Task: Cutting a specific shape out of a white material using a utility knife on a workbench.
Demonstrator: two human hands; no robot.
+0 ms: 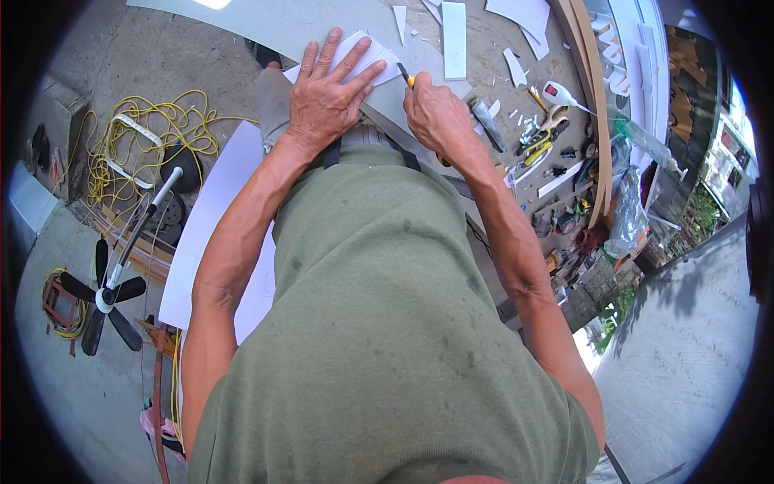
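With fingers spread, my left hand lies flat on a white sheet piece on the worktable. My right hand is closed around a utility knife with a yellow and black body. The knife's front end points toward the right edge of the white piece, beside my left fingertips. Its blade is too small to make out, so I cannot tell whether it touches the sheet.
White offcuts lie farther back on the table. Tools, including yellow-handled pliers, are scattered to the right, near a clear caulking tube. On the left stand a black-bladed fan and a tangled yellow cord.
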